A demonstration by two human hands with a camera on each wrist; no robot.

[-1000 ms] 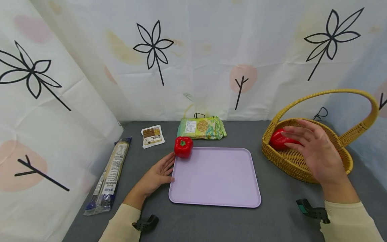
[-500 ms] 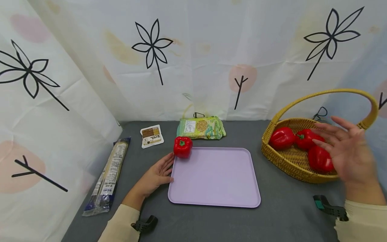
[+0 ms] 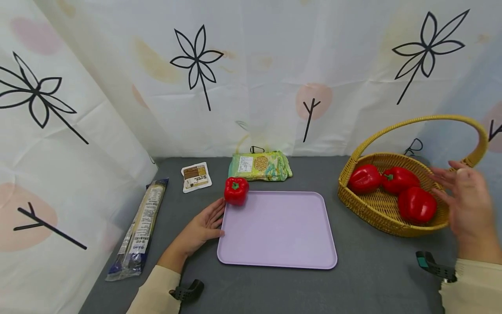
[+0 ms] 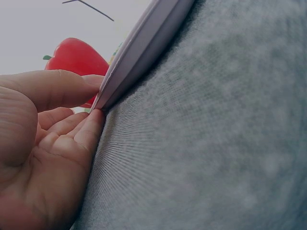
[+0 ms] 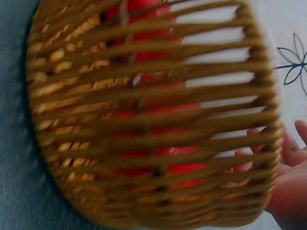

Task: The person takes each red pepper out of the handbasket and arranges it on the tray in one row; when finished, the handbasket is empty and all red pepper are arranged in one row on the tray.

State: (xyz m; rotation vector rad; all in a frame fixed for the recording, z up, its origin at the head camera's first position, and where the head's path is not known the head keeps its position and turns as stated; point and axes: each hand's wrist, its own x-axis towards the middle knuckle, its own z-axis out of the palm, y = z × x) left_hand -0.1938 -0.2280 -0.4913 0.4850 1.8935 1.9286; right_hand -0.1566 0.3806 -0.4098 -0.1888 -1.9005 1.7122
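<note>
A red bell pepper [image 3: 236,191] sits at the far left corner of the lilac tray [image 3: 279,231]. My left hand [image 3: 204,224] is beside the tray's left edge, its fingers extended and touching the rim; the left wrist view shows the thumb [image 4: 67,90] against the rim. Three more red bell peppers [image 3: 417,205] lie in the yellow wicker basket [image 3: 376,216]. My right hand [image 3: 472,205] is at the basket's right side near the rim, fingers loosely spread and holding nothing. In the right wrist view the basket's woven wall partly hides that hand [image 5: 295,187].
A green snack packet [image 3: 260,165] lies behind the tray, and a small white-and-brown sachet [image 3: 196,177] is left of it. A long clear-and-blue packet [image 3: 140,231] lies along the table's left side. The basket's tall handle [image 3: 427,118] arches over it. Printed curtains stand around the table.
My right hand has moved right, from over the basket to its right side, uncovering the peppers inside. My left hand and the tray stay where they were.
</note>
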